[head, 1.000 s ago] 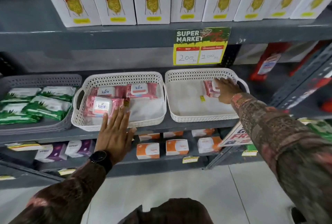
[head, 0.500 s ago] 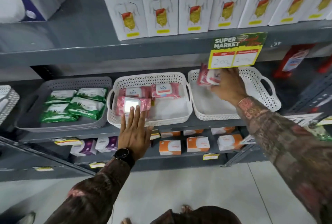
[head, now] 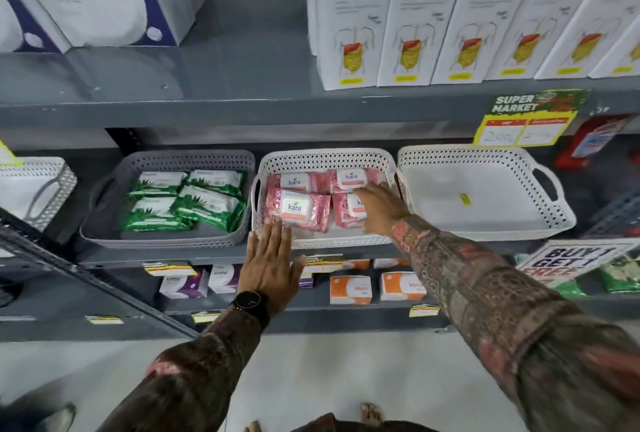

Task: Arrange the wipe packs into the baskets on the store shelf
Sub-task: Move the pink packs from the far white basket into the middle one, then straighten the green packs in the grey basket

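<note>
The middle white basket (head: 325, 156) on the shelf holds several pink "kara" wipe packs. My right hand (head: 382, 211) reaches into it from the right and lies over the front-right pink pack (head: 346, 215), gripping its right side as it rests in the basket. My left hand (head: 270, 265) is flat with fingers apart. Its fingertips are at the basket's front rim, just below the front-left pink pack (head: 298, 209). The right white basket (head: 485, 154) holds only a small yellow tag. Green wipe packs (head: 183, 203) fill the grey basket (head: 187, 156) on the left.
Tall white "vizyme" boxes (head: 433, 15) line the shelf above, with a yellow price sign (head: 526, 119) hanging over the right basket. Small orange boxes (head: 349, 289) and purple boxes (head: 183, 286) sit on the shelf below. Another white basket (head: 38, 185) is at far left.
My right hand carried a pink pack out of the right basket and into the front right of the middle basket. The view shifted left and closer. My left hand stayed at the basket's front.
</note>
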`<state>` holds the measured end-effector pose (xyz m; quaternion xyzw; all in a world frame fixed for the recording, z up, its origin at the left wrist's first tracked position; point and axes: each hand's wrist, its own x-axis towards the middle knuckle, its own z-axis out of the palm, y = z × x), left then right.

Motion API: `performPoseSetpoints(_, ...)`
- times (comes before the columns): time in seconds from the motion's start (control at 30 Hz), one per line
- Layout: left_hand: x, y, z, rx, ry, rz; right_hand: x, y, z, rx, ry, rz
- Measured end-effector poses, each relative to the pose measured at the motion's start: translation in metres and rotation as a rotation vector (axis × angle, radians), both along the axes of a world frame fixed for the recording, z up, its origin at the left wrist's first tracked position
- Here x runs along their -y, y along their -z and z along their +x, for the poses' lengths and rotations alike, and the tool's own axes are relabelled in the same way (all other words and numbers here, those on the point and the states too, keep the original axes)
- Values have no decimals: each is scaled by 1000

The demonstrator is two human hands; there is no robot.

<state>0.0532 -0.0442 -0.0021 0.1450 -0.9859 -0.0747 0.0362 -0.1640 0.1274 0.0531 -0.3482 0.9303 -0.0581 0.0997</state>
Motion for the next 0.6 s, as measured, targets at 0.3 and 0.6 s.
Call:
performPoseSetpoints(0.3, 79, -39, 26, -196, 17, 118, 95, -50, 56, -116, -106, -287)
performPoseSetpoints(0.6, 266, -67, 71, -66, -161, 135, 267, -36, 142, 10, -246, -202)
